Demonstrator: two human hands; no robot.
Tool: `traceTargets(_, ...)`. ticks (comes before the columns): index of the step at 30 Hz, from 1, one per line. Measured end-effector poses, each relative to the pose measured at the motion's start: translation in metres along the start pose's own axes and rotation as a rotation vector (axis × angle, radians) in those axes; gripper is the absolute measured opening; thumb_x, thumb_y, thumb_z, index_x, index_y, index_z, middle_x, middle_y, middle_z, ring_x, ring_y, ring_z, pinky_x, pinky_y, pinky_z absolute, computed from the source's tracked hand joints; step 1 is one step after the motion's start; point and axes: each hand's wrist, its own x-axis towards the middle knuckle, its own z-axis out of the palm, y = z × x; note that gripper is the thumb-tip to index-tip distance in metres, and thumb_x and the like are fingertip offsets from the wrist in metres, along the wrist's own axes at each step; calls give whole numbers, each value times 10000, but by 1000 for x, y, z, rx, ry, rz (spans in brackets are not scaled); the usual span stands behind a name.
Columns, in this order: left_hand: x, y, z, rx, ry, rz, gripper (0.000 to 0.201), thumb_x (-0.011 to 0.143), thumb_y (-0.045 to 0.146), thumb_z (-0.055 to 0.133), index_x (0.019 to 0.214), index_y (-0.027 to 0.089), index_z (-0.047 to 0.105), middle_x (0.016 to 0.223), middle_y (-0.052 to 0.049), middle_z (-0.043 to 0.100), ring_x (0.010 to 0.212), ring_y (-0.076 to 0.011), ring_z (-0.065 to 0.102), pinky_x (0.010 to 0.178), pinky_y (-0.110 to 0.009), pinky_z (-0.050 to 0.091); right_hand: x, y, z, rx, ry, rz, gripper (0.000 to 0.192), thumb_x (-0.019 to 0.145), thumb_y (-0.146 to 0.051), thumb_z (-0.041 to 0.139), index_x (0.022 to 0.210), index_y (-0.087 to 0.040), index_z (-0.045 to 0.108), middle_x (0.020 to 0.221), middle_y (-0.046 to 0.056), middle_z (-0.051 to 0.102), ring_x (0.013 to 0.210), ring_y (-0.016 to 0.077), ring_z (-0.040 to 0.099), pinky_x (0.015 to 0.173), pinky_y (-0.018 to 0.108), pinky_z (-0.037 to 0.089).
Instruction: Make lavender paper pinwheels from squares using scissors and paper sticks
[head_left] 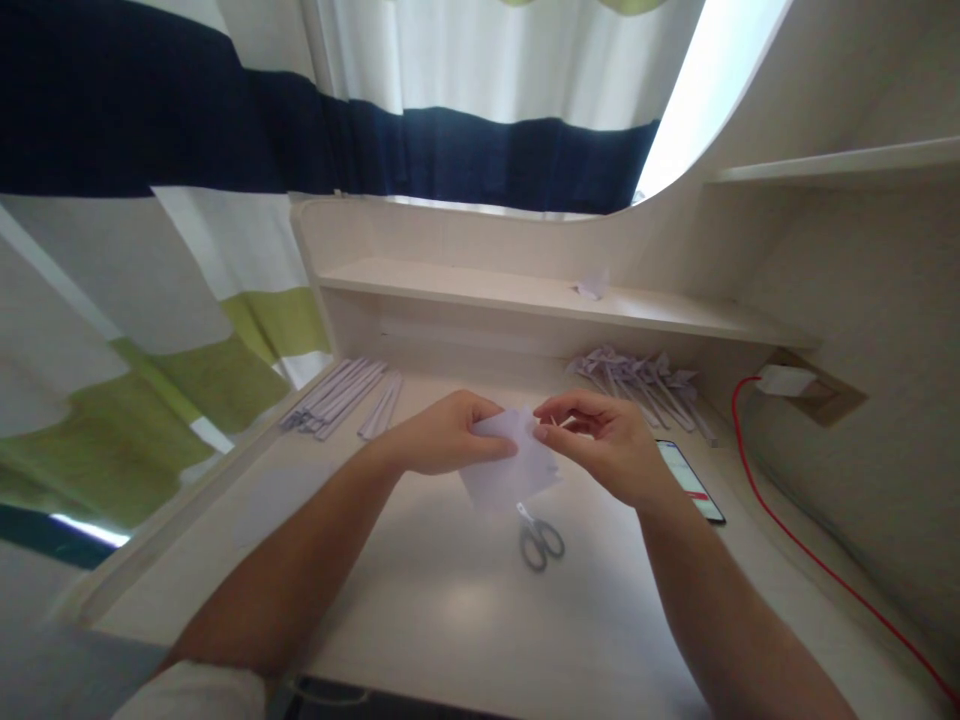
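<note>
The left hand (442, 435) and right hand (607, 445) both pinch a white paper sheet (510, 470), held above the desk (450, 610). Small scissors (540, 540) lie just below it. A phone (690, 480) rests right of the right hand; paper strips (345, 398) lie far left.

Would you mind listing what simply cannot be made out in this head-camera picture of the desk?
- Sheet of paper: any folds or marks; both hands cover its upper part, and it is pale and blurred.
- Right hand: a thin item at its fingertips, too small to identify.
- Scissors: blades hidden under the paper.
- Phone: screen text too small, near end behind the right wrist.
- Left hand: fingertips hidden behind the paper.
</note>
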Motion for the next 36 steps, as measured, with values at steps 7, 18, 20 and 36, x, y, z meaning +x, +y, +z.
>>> traceTargets(7, -3, -3, -2, 78, -89, 32, 213, 823, 321, 618, 814, 132, 716, 731, -40, 681, 671, -173, 631, 554, -224, 455, 1, 5, 8, 21, -5, 19, 129, 763, -328, 763, 807, -207, 757, 806, 50, 736, 704, 171, 659, 638, 290, 529)
traceTargets(18, -3, -5, -7, 158, -41, 113, 329, 871, 424, 588, 718, 135, 622, 652, 6, 590, 595, -109, 548, 500, -184, 375, 1, 6, 13, 116, -36, 59, 137, 752, -305, 766, 783, -175, 737, 757, 42, 705, 648, 148, 603, 573, 267, 476)
traceTargets(20, -3, -5, -7, 153, -46, 105, 305, 866, 404, 594, 723, 136, 621, 651, 9, 585, 594, -107, 545, 497, -183, 371, 0, 4, 14, 119, -36, 50, 133, 751, -296, 771, 784, -174, 731, 762, 41, 703, 659, 147, 604, 580, 266, 475)
traceTargets(36, -4, -7, -12, 109, -130, 45, 282, 844, 379, 616, 690, 142, 615, 618, 15, 575, 570, -110, 553, 485, -188, 375, -7, -2, 13, 26, -102, -79, 41, 791, -220, 736, 805, -185, 719, 801, 21, 708, 721, 140, 628, 669, 275, 519)
